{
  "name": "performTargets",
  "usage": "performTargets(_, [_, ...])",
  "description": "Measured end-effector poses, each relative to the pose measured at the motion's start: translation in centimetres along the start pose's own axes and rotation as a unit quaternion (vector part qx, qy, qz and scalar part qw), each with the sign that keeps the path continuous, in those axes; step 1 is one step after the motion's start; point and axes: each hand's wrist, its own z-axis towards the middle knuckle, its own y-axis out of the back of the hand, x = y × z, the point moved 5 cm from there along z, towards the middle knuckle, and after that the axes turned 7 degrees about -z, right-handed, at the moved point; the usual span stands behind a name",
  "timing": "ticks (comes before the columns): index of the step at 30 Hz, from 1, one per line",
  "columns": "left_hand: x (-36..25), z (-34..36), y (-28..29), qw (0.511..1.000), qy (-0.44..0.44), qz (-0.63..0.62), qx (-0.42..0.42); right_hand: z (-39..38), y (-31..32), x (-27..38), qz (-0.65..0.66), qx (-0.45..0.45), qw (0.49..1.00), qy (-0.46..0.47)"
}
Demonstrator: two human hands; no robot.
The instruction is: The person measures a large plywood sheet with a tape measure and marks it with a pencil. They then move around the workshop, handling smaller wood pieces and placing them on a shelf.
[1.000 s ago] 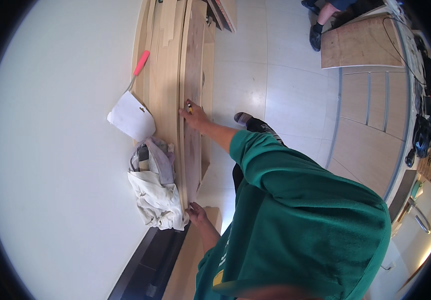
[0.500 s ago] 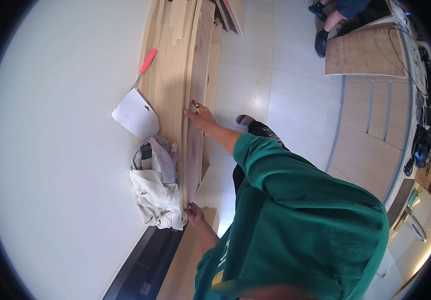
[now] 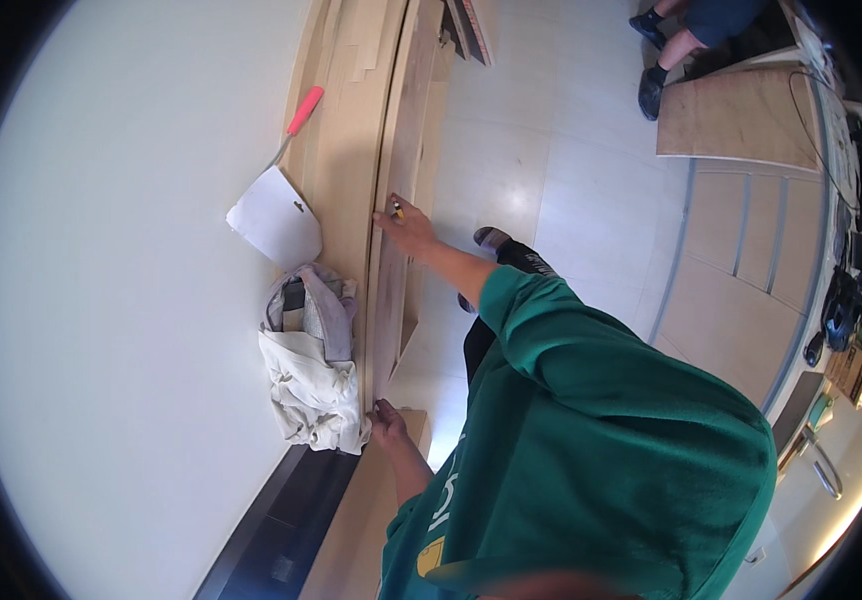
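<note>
A long narrow wooden plank (image 3: 396, 230) lies lengthwise on a stack of pale wooden boards (image 3: 346, 150) beside a white wall. My right hand (image 3: 403, 226) rests on the plank's edge about halfway along, its fingers closed on a small pencil (image 3: 397, 210). At the plank's near end, my left hand (image 3: 385, 418) grips the corner. My green sleeves cover both arms down to the forearms.
A white flat blade (image 3: 276, 215) with a red handle (image 3: 304, 109) lies left of the boards, and a heap of white and grey rags (image 3: 311, 375) sits below it. A wooden panel (image 3: 741, 115) and another person's legs (image 3: 681, 35) are far right. Tools crowd a bench edge (image 3: 846, 310).
Both hands stay on the plank almost where they were. The view has drifted slightly, so the boards and rags sit a little further right in the picture.
</note>
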Motion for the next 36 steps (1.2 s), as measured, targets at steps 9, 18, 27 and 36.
performTargets(9, [3.0,-3.9,0.1,0.983,-0.112,0.117,-0.090,-0.9,2.5,1.3,-0.047,0.001,0.999,-0.027])
performTargets(18, [4.2,-3.0,1.4,0.994,-0.061,0.052,-0.075,-1.6,5.3,1.4,-0.164,-0.017,0.986,-0.001])
performTargets(27, [5.6,-1.6,6.7,0.995,-0.016,0.071,-0.067,-2.7,8.1,-1.2,-0.088,0.016,0.990,-0.108])
performTargets(36, [8.1,0.2,13.4,0.996,0.012,0.072,-0.054,-3.2,11.3,-4.8,-0.048,0.036,0.983,-0.174])
